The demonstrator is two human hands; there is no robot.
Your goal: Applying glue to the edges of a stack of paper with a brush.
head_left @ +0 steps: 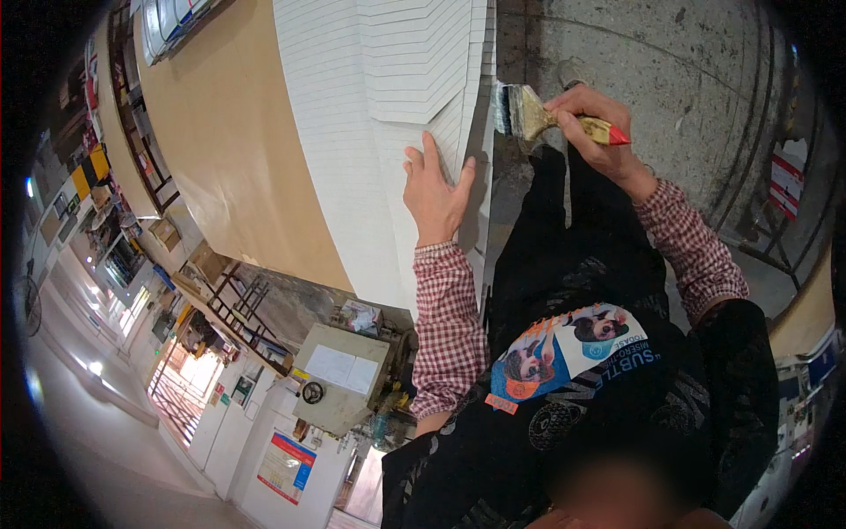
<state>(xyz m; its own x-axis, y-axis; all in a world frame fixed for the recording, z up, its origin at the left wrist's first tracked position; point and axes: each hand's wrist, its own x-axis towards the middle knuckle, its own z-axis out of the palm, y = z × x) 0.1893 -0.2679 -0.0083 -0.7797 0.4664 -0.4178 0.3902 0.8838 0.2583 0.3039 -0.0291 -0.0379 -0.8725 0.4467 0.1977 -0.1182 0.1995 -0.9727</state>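
Observation:
In my right hand is a flat paintbrush, its handle yellowish with a red tip. The dark bristles carry some white stuff and point left, close to the table's edge. My left hand lies with fingers spread on overlapping white lined sheets, near their right edge. Some of the sheets are fanned in steps, so their lines bend at an angle. Whether the bristles touch the paper edge cannot be made out.
The sheets rest on a tan tabletop, with a wrapped bundle at its far left. A grey-green machine with a handwheel and papers on top stands beyond the near end. Concrete floor and a metal frame are on the right.

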